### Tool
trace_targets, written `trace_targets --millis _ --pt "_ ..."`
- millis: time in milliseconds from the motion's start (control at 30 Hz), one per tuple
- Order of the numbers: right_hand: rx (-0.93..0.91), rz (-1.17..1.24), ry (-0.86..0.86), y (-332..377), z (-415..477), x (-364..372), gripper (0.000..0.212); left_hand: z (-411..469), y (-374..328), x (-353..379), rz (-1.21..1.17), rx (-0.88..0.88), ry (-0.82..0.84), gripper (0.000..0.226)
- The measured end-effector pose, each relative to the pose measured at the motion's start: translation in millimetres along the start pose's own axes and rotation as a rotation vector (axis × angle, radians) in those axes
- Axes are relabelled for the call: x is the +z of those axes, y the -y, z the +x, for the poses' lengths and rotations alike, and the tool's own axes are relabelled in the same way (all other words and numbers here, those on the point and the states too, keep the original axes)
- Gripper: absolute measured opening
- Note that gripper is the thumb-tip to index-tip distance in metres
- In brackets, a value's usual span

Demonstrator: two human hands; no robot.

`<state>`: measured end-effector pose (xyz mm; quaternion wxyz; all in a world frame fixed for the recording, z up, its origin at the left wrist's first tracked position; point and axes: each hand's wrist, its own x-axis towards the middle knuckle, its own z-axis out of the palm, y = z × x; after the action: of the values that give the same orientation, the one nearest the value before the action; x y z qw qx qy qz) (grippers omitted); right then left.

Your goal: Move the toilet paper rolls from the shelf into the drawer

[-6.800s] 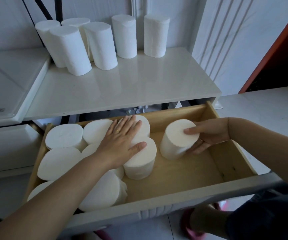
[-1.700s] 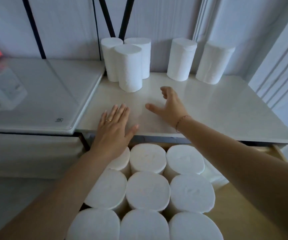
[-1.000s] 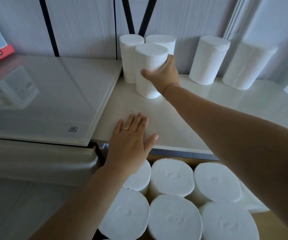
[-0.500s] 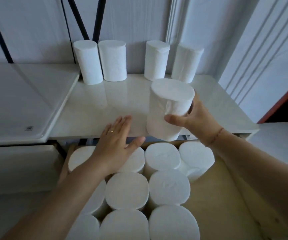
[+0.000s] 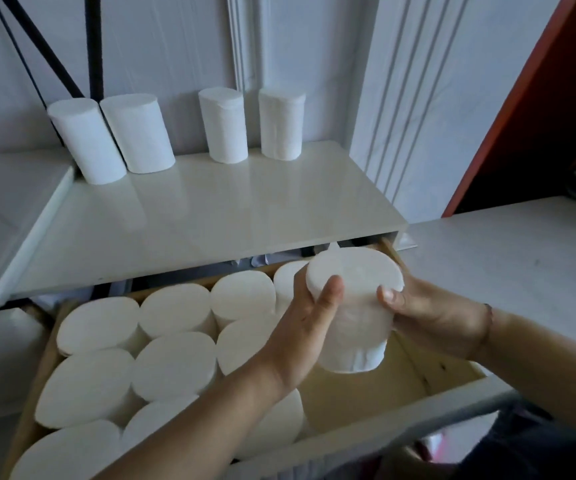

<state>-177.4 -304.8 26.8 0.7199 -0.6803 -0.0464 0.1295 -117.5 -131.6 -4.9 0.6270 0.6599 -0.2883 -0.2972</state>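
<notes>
Four rolls (image 5: 179, 133) line the shelf's (image 5: 210, 216) back edge; both hands, left (image 5: 305, 327) and right (image 5: 432, 318), clasp one roll (image 5: 354, 306), seemingly above the drawer's (image 5: 428, 372) right side.

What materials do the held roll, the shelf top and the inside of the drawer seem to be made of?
Held roll: soft matte white paper, faintly creased side.
Shelf top: glossy cream surface, perhaps lacquer or stone; it mirrors the rolls.
Drawer: bare pale wood, with visible grain.

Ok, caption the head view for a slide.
Both hands hold a white toilet paper roll above the open wooden drawer; four remain shelved.
</notes>
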Motion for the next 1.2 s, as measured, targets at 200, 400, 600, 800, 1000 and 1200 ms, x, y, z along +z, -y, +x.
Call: trace_targets --millis 200,400,600,800,1000,1200 --pt "0.262 0.235 -0.096 -40.2 5.7 1.8 0.071 -1.5 27.0 -9.5 0.316 -0.098 -0.082 0.064" --pt "0.240 0.365 -0.202 -63.1 20.5 -0.7 0.054 4.5 47.9 -21.5 0.928 -0.011 -0.024 0.087" --pt "0.294 0.274 -0.247 -71.4 28.9 -3.8 0.066 12.5 57.8 -28.8 1.127 -0.008 -0.042 0.077" --pt "0.357 0.165 -0.161 -72.7 39.6 -4.3 0.054 13.6 63.9 -38.5 1.272 0.006 -0.051 0.064" --pt "0.545 0.152 -0.252 -71.8 57.8 -16.5 0.039 13.2 65.3 -38.3 1.299 0.036 -0.070 0.056" --pt "0.562 -0.028 -0.385 -70.7 63.2 -17.2 0.064 12.0 64.6 -38.2 1.310 0.037 -0.063 0.057"
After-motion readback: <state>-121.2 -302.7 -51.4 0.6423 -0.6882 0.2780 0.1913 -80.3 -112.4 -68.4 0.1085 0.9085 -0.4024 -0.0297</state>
